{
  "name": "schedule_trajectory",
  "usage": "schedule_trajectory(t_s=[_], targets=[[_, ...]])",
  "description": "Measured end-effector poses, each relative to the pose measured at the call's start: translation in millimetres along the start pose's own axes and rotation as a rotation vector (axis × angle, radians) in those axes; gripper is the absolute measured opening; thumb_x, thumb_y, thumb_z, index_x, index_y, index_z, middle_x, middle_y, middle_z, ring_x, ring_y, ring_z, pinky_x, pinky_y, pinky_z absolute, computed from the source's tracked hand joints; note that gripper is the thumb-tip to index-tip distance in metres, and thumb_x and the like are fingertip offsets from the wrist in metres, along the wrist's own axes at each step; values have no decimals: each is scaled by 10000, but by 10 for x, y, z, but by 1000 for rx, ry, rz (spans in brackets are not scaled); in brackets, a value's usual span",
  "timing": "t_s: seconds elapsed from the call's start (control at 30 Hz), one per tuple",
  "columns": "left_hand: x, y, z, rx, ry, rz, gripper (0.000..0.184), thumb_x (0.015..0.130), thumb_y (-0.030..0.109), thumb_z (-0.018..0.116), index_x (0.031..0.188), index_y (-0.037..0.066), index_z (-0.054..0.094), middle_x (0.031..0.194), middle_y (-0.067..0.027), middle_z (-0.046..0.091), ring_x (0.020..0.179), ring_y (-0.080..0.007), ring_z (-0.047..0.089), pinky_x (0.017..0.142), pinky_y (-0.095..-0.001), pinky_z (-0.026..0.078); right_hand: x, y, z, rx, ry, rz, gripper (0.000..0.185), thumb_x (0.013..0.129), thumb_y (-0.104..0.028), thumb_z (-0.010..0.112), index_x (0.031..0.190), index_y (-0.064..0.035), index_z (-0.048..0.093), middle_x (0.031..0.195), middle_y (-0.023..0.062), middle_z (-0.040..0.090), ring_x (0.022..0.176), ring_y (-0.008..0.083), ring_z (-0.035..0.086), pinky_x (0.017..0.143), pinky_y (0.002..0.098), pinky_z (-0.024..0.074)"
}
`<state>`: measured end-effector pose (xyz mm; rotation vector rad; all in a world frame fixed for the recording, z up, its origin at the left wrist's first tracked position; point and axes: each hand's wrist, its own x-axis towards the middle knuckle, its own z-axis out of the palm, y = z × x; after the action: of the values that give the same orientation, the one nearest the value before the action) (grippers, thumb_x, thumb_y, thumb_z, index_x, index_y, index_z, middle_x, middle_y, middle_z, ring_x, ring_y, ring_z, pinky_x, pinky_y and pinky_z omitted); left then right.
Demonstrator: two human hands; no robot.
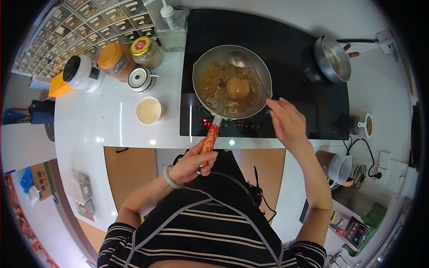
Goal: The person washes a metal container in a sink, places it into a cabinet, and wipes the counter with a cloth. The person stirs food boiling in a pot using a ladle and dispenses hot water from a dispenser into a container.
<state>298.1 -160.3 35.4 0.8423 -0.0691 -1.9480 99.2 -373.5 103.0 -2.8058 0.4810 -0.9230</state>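
My left hand [193, 164] is wrapped around the red-and-orange mottled handle [210, 139] of a saucepan [195, 80] on the black induction hob. Brown broth with small bits [217, 100] fills part of the pan, and a smooth, round, light-brown piece [237, 88] sits in it; I cannot tell what it is. A metal ladle [239, 59] has its bowl at the far side of the broth and its thin handle leaning on the right rim. At that rim, my right hand [286, 119] pinches the handle's end.
A second metal pan [334, 59] stands on the hob's right side. To the left are a paper cup [149, 110], a small white-lidded tin [141, 79], several jars [146, 52] and a pump bottle [172, 31]. A jug [334, 165] and a scale [355, 233] are at the right.
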Motion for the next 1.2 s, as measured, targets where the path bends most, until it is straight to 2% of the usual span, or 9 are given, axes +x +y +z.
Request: schedule_trajectory(t_s=[0.07, 0.17, 0.3, 0.5, 0.83, 0.93, 1.03, 1.07, 1.2], targets=[[-12, 8, 28, 27, 26, -10, 533, 928, 98, 561, 1395, 169, 313, 687, 11, 438, 485, -65, 409, 458, -216, 332, 60, 72, 210, -49, 45, -72, 322, 797, 21, 642, 1113, -18, 598, 816, 102, 618, 710, 280, 627, 707, 351, 549], [-10, 5, 24, 32, 39, -20, 552, 936, 102, 549, 1425, 178, 305, 669, 21, 417, 492, -63, 403, 465, -213, 328, -5, 3, 433, 187, -52, 300, 231, 850, 39, 598, 1079, 6, 609, 909, 141, 640, 769, 241, 680, 761, 349, 539], [-7, -2, 7, 31, 33, -12, 542, 937, 106, 552, 1417, 181, 312, 674, 20, 422, 495, -62, 402, 464, -212, 325, 125, -167, 566, 858, 196, 844, 220, 965, -119, 500, 1092, 34, 595, 873, 137, 666, 753, 207, 691, 693, 294, 538], [-9, 6, 35, 32, 43, -11, 540, 937, 103, 547, 1418, 178, 314, 672, 20, 416, 492, -61, 399, 461, -214, 325, 128, -138, 256, 1076, 250, 1059, 261, 983, -160, 483, 1092, 49, 596, 863, 166, 659, 759, 233, 691, 729, 293, 543], [3, 10, 6, 19, 2, -10, 490, 917, 108, 586, 1334, 148, 331, 727, -6, 473, 483, -70, 415, 458, -224, 340, -184, -262, -404, 634, 197, 735, 218, 968, -73, 491, 1133, 1, 614, 961, 105, 656, 827, 184, 686, 704, 230, 496], [6, 2, 3, 22, 1, -5, 487, 919, 108, 583, 1336, 146, 335, 729, -7, 474, 482, -70, 415, 459, -224, 342, -288, -265, -464, 525, 97, 586, 236, 899, 3, 562, 1128, -11, 618, 969, 109, 641, 849, 197, 681, 760, 284, 525], [9, -8, -10, 18, 0, -1, 493, 918, 106, 583, 1342, 147, 334, 730, -7, 474, 483, -69, 414, 460, -222, 341, -264, -195, -659, 37, -122, 70, 304, 804, 42, 633, 1103, -14, 626, 943, 118, 631, 842, 245, 663, 840, 366, 534], [6, -6, -7, 16, 1, -1, 495, 918, 106, 583, 1343, 147, 333, 730, -7, 474, 483, -69, 414, 460, -221, 340, -274, -231, -742, 8, -169, 47, 398, 702, 48, 679, 1086, -47, 642, 938, 120, 627, 837, 286, 641, 892, 434, 519], [-4, 12, 25, 15, 5, 0, 496, 917, 107, 585, 1343, 150, 334, 727, -6, 471, 483, -68, 414, 458, -219, 337, -265, -308, -990, 11, -340, 12, 460, 640, 8, 701, 1086, -95, 654, 944, 110, 622, 850, 242, 642, 918, 440, 500]])
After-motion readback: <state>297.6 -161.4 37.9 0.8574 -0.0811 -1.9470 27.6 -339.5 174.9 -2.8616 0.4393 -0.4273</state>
